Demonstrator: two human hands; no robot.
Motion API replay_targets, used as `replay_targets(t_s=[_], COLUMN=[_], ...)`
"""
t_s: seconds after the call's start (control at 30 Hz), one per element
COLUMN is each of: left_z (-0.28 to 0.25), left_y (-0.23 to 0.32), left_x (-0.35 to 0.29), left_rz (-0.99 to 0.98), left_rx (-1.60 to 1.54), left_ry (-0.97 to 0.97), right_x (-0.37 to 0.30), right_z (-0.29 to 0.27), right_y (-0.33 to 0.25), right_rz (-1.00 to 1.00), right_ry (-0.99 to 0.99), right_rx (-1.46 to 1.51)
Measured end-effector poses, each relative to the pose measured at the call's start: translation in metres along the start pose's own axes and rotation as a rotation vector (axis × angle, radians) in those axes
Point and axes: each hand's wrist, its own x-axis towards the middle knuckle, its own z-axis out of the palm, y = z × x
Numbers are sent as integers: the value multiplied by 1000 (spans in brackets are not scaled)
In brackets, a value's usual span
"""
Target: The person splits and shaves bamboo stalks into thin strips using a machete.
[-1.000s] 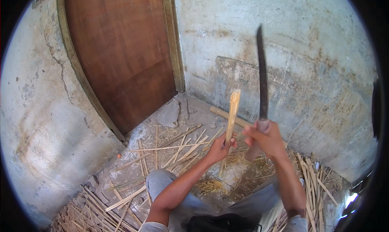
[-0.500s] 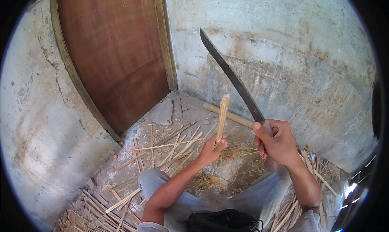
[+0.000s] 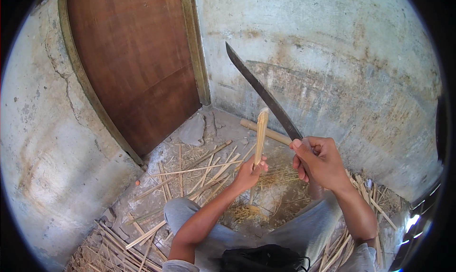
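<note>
My left hand [image 3: 248, 172] is closed around a pale split bamboo stick [image 3: 261, 135], held upright in front of me with its lower end reaching down toward the floor. A machete [image 3: 265, 93] is gripped by its handle in my right hand [image 3: 319, 163]. Its long dark blade slants up and to the left, with the tip well above the stick's top. The blade and the stick are apart. Behind both hands, a thick round bamboo pole [image 3: 269, 132] lies near the wall, its right end hidden by my right hand.
Loose bamboo strips [image 3: 199, 170] lie across the floor ahead, with more piles at the lower left [image 3: 121, 246] and right [image 3: 368, 196]. Fine shavings [image 3: 247, 212] lie between my legs. A brown door [image 3: 135, 63] and stained wall [image 3: 323, 82] enclose the corner; a flat stone [image 3: 192, 130] sits there.
The machete has come down a little and to the left, its blade now leaning flatter and closer to the stick's top. My left hand and the stick have barely moved.
</note>
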Motion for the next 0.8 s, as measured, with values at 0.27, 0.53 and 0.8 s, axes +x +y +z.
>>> replay_targets(t_s=[0.27,0.53,0.8], left_z=[2,-5,21], left_y=[-1,-18,-4], left_x=[1,8,22], left_rz=[3,-93,-67], left_rx=[-17,-118,-289], left_ry=[2,-20,114], right_x=[1,2,2], right_z=[1,-4,0], right_y=[-4,-31,-35], right_rz=[16,1,-86], right_ry=[-28,-83,-57], right_rx=[-32,-432,-649])
